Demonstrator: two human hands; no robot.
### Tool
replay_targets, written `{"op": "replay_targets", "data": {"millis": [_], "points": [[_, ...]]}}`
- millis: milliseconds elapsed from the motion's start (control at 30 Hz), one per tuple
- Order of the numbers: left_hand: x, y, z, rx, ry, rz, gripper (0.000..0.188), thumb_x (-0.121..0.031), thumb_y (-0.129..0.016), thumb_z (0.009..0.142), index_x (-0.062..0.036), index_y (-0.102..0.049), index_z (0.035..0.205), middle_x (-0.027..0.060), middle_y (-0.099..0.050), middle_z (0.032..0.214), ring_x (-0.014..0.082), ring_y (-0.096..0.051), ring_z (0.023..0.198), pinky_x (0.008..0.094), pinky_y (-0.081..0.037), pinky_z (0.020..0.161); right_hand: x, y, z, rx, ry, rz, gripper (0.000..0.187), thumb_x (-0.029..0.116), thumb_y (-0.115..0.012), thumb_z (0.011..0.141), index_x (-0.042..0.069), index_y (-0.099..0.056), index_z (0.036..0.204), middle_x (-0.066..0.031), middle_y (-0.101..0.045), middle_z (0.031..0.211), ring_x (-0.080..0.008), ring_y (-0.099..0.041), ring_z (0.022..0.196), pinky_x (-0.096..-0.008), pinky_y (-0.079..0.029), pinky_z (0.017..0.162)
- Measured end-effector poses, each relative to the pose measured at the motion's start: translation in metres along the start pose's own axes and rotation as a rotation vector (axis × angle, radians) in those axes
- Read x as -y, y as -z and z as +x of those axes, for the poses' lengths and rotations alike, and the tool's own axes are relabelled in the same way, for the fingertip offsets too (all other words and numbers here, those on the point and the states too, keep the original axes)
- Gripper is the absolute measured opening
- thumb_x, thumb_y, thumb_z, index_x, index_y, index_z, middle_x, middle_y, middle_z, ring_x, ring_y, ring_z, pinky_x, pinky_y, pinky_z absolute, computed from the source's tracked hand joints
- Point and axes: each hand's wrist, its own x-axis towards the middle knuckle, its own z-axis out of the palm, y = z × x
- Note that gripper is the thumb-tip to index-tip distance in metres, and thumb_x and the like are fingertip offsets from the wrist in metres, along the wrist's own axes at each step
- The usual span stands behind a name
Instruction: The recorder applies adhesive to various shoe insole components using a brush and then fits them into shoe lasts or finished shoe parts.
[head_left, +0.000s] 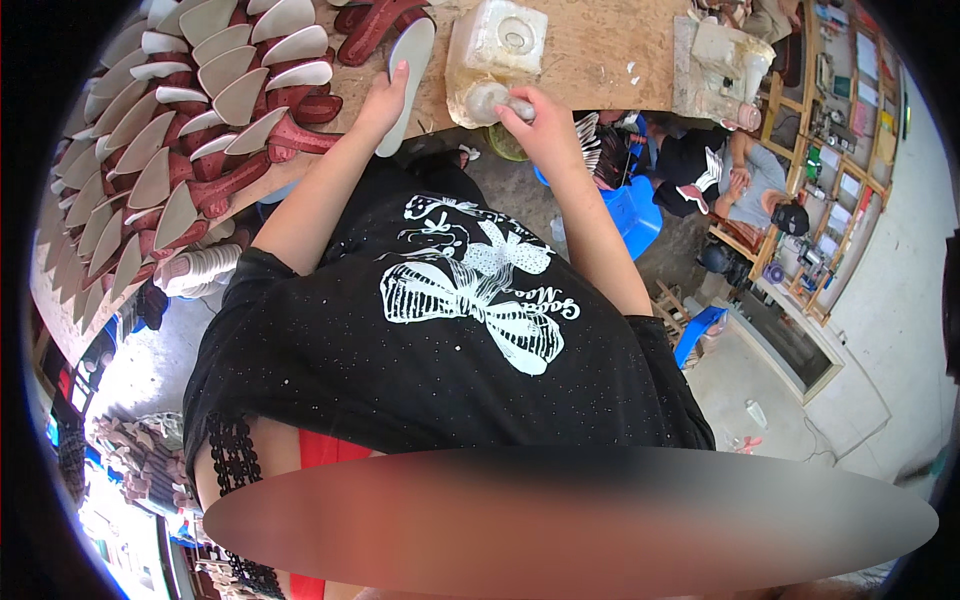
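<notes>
My left hand [384, 100] is closed around a long pale grey shoe sole [412, 65] held up on edge at the table's front, its thumb lying on the sole's face. My right hand [542, 128] pinches a small pale, translucent knob-like piece [519, 108] at the mouth of a yellowed plastic jug [497, 45]. The jug lies on its side, and a whitish round lump [485, 100] shows in its opening. What the knob-like piece belongs to cannot be made out. Red shoe straps [375, 32] lie on the table beyond my left hand.
Rows of red sandals with pale soles [200, 130] crowd the wooden table [600, 60] on the left. A stained whitish container [735, 60] stands at the right end. Below it is a blue bin [632, 215]. A seated person in a dark cap [760, 185] works farther right.
</notes>
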Motion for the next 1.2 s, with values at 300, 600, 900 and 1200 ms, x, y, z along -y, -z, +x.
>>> {"op": "replay_targets", "data": {"millis": [300,600,900,1200], "points": [[-0.099,-0.033,-0.027,-0.143,-0.997,0.629,0.063,-0.043,-0.063,0.088,-0.0010,-0.048,0.133,0.0269,-0.047,0.133,0.0416,-0.044,0.125,0.0471,-0.035,0.105,-0.003,-0.019,-0.001,-0.113,-0.051,0.144,0.037,0.028,-0.074,0.079,0.001,-0.065,0.103,-0.0199,-0.068,0.088,-0.0341,-0.067,0.081,-0.0396,-0.052,0.074],[-0.174,-0.084,-0.019,0.206,-0.586,1.232,0.119,-0.044,-0.086,0.056,-0.0080,-0.023,0.151,0.0237,-0.019,0.154,0.0494,-0.009,0.143,0.0621,-0.016,0.113,0.019,-0.028,-0.023,-0.093,-0.061,0.013,0.043,0.027,-0.072,0.082,0.000,-0.063,0.115,-0.0222,-0.068,0.093,-0.0390,-0.066,0.088,-0.0426,-0.053,0.077],[-0.155,-0.091,-0.002,0.137,-0.722,1.227,0.116,-0.047,-0.084,0.057,-0.0035,-0.027,0.148,0.0231,-0.031,0.149,0.0414,-0.024,0.141,0.0534,-0.013,0.117,0.006,-0.042,-0.053,-0.244,-0.008,0.173,0.042,0.020,-0.074,0.082,0.001,-0.061,0.117,-0.0216,-0.067,0.106,-0.0375,-0.066,0.092,-0.0406,-0.053,0.079],[-0.155,-0.088,-0.003,0.124,-0.827,1.256,0.111,-0.047,-0.083,0.058,-0.0004,-0.032,0.145,0.0239,-0.039,0.144,0.0391,-0.029,0.139,0.0540,-0.014,0.116,-0.004,-0.028,-0.059,-0.215,-0.107,0.299,0.041,0.020,-0.075,0.082,0.000,-0.064,0.116,-0.0213,-0.069,0.103,-0.0274,-0.070,0.091,-0.0333,-0.053,0.081]]}}
